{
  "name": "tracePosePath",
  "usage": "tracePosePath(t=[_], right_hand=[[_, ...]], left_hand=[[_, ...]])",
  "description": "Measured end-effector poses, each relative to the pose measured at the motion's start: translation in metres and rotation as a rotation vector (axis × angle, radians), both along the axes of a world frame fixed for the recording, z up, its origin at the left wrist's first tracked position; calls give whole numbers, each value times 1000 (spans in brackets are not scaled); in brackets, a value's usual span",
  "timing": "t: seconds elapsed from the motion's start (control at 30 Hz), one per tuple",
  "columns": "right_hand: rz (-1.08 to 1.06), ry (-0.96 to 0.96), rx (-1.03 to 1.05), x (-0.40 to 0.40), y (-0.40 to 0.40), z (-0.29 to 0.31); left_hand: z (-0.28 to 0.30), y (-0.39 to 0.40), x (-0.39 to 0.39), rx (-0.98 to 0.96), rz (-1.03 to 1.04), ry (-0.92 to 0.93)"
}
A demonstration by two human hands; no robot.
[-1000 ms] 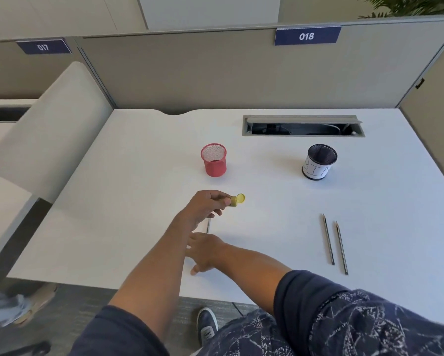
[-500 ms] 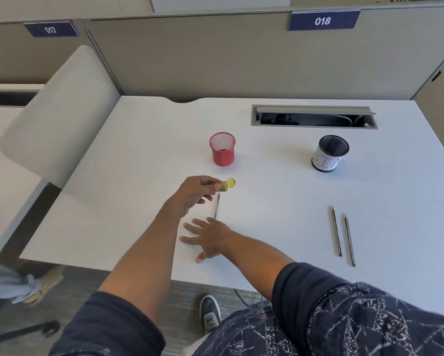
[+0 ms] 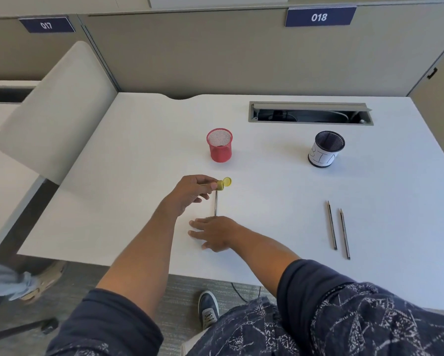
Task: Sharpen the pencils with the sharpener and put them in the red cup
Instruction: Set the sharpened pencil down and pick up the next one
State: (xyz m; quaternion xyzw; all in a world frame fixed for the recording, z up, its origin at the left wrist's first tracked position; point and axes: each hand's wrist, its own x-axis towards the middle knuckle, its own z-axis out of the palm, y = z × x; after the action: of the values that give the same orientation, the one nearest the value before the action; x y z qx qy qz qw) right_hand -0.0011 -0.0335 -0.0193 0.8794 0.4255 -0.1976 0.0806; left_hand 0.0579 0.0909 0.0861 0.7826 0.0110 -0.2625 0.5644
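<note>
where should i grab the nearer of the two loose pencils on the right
Pinch the nearer pencil at mid-shaft from above, fingers on its two long sides. It lies flat on the table, tip pointing away, with a slim gap to the other pencil on its left.

I have just one view, from the head camera, looking forward and steeply down over my own arms onto the desk [image 3: 280, 191]. It is wide-angle, close to the near edge, and reaches the partition [image 3: 215, 55] at the back. Floor and one shoe [image 3: 208, 308] show beneath.
</note>
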Motion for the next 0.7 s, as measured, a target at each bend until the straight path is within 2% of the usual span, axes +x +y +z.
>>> tracePosePath(t=[0.13, 0.3, 0.43, 0.6, 0.7], right_hand=[[-74, -80, 45, 4, -20, 4], [35, -233, -9, 2, -31, 14], [71, -203, -91, 0, -31, 12], [-95, -127, 67, 8, -33, 11], [-351, -168, 160, 9, -30, 9]], left_hand=[[-2, 0, -3, -2, -4, 4], [-4, -1, -4, 1, 5, 4], [-3, -3, -5, -1, 10, 2], [-3, -2, -7, -1, 17, 4], [-3, -2, -9, 5, 9, 11]])
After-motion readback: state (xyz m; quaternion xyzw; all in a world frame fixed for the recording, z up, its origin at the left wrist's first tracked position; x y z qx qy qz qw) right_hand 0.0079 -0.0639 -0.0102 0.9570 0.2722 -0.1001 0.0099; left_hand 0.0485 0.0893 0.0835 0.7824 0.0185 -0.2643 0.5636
